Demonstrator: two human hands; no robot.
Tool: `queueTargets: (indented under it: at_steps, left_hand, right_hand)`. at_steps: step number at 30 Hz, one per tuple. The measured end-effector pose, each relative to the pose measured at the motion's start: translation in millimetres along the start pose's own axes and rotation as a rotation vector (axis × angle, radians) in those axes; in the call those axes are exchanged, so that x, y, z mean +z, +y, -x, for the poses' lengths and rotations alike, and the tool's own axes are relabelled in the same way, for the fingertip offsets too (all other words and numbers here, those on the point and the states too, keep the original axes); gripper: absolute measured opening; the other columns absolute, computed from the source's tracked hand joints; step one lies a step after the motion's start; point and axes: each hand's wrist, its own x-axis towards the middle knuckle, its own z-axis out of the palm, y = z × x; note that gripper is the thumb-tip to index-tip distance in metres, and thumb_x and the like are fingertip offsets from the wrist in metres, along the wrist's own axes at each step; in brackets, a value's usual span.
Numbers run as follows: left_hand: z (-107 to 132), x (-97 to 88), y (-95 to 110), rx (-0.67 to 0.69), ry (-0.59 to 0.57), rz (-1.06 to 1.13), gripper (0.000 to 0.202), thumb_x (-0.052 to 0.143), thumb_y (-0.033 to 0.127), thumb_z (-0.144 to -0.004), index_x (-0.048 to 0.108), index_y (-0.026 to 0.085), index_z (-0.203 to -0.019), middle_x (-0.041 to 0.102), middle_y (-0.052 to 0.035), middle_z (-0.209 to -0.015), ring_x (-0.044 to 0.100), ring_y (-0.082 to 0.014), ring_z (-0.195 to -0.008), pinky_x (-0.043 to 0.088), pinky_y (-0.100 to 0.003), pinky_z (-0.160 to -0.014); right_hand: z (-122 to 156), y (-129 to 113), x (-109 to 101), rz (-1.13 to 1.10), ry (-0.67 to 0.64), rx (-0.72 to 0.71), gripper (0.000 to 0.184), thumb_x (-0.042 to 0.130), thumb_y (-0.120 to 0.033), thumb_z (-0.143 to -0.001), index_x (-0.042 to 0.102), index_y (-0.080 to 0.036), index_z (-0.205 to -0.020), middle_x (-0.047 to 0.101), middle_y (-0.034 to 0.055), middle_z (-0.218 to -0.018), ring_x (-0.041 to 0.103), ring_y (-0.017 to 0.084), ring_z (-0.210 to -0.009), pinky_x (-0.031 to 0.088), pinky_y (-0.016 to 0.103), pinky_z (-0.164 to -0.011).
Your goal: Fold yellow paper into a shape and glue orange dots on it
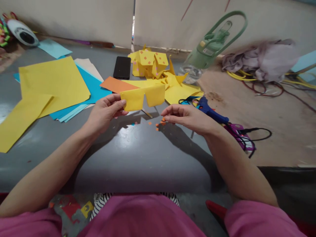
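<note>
My left hand (107,110) pinches the left end of a folded yellow paper piece (133,98), which has a V-shaped notch in its lower edge. The piece is raised above the grey table. To its right, my right hand (184,117) has thumb and fingertips closed together, with a small orange paper bit (163,119) at the tips. Several more tiny orange bits (157,125) lie on the table just below those fingers. A thin stick (147,113) shows behind the yellow piece. Beyond stands a yellow paper shape (149,62) dotted with orange and pink squares.
Yellow sheets (54,84) and blue sheets (85,87) lie at left. A phone (122,67) rests near the back. At right are a blue glue gun (212,110), a purple power strip (240,135), a green bottle (207,47) and a crumpled cloth (264,61).
</note>
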Motion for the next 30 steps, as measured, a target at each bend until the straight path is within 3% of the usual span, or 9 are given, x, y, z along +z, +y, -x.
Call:
queueTargets:
  at_steps: [7,16,22,30]
  left_hand:
    - [1.5,4.5,-0.8,0.007,-0.032,0.039,0.021,0.080,0.032,-0.075,0.073,0.020,-0.091,0.073,-0.0006,-0.093,0.071,-0.0117,-0.077,0.062,-0.024,-0.072]
    - [-0.6,8.5,-2.8,0.002,-0.062,0.125,0.014,0.077,0.025,-0.078,0.070,0.018,-0.088,0.071,0.0007,-0.088,0.067,-0.0084,-0.073,0.059,-0.022,-0.073]
    - [-2.4,11.4,-2.9,-0.010,-0.019,0.119,0.015,0.070,0.020,-0.085,0.063,0.018,-0.098,0.071,0.0013,-0.081,0.069,-0.0101,-0.074,0.058,-0.023,-0.074]
    - [-0.1,14.9,0.9,0.054,0.046,0.080,0.009,0.063,0.014,-0.089,0.056,0.017,-0.086,0.067,0.0035,-0.075,0.066,-0.0073,-0.069,0.056,-0.019,-0.069]
  right_hand:
    - [-1.7,-23.3,9.6,0.140,0.008,-0.110,0.023,0.064,-0.045,-0.083,0.067,-0.023,-0.087,0.069,0.0018,-0.081,0.061,0.018,-0.073,0.048,0.031,-0.066]
    - [-52.7,-59.4,47.1,0.154,0.249,-0.384,0.009,0.059,-0.027,-0.085,0.063,-0.019,-0.085,0.066,0.0013,-0.081,0.058,0.016,-0.076,0.047,0.032,-0.072]
    - [-72.5,-61.8,67.2,0.131,0.338,-0.409,0.019,0.061,-0.024,-0.084,0.055,-0.025,-0.102,0.062,-0.0012,-0.087,0.061,0.017,-0.083,0.051,0.034,-0.076]
    - [-73.8,-60.4,79.2,0.119,0.395,-0.395,0.018,0.065,-0.023,-0.084,0.051,-0.027,-0.096,0.059,-0.0031,-0.080,0.062,0.017,-0.077,0.055,0.036,-0.073]
